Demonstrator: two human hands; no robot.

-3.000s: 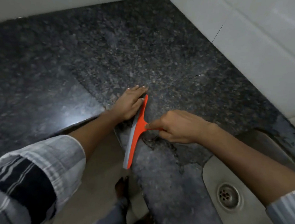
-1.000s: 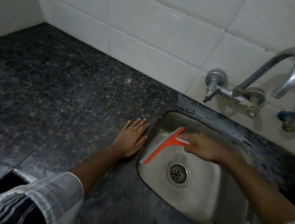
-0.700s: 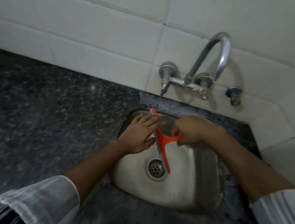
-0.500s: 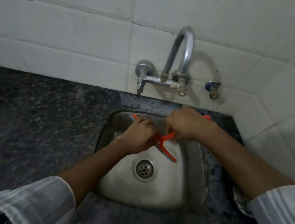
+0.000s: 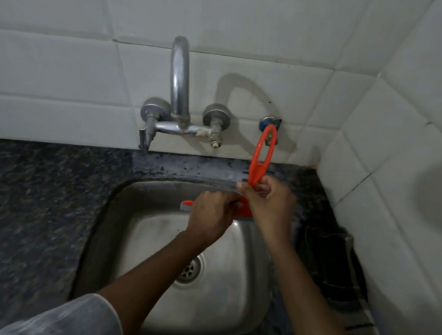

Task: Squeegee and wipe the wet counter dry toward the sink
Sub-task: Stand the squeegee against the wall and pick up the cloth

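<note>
So the squeegee [image 5: 261, 155] has come off the desk [image 5: 37, 204] and is now over the sink [image 5: 117, 238], handle up toward the wall behind the basin, blade across the back of the bowl. Three seconds ago it was flat on the granite well away from the sink; since then it swung over the basin and tipped upright.

Right hand [image 5: 270, 206]: fingers clamped on the handle neck, just above the sink's rear rim. Left hand [image 5: 211, 214]: fingers curled on the blade, apparently stripping water off it (a guess, no drips resolvable).

My read: one pass is finished and water dumped in the sink; more of the desk is likely left, plus the wipe.

Hard to see: most of the blade is behind both hands, only its orange end left of the left hand shows. Desk wetness unreadable in dim light. Dark object right of the sink is unidentifiable. No cloth in view.
</note>
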